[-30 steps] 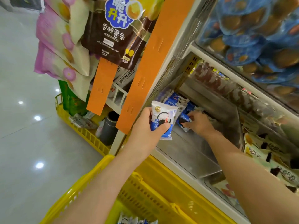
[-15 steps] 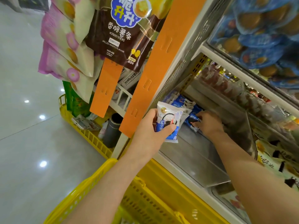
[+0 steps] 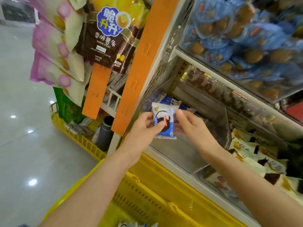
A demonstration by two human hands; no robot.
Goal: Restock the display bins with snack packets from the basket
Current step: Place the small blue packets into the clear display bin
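Left hand (image 3: 144, 126) pinching a white-and-blue snack packet (image 3: 164, 121), thumb across the front, fingers behind. Right hand (image 3: 191, 125) closing in from the other side, fingertips (image 3: 179, 113) touching the packet's edge, loosely curled, not clearly gripping. Packet held upright just over the front lip of the clear display bin (image 3: 183, 154). Beyond the fingertips, a row of matching packets (image 3: 168, 99) stacked at the back of the bin. Below the wrists, the yellow basket (image 3: 147, 190). Probably a handover, left to right. Best done by taking a firm pinch on the free edge before letting go, then sliding the packet upright against that row, face forward, without knocking the stack.
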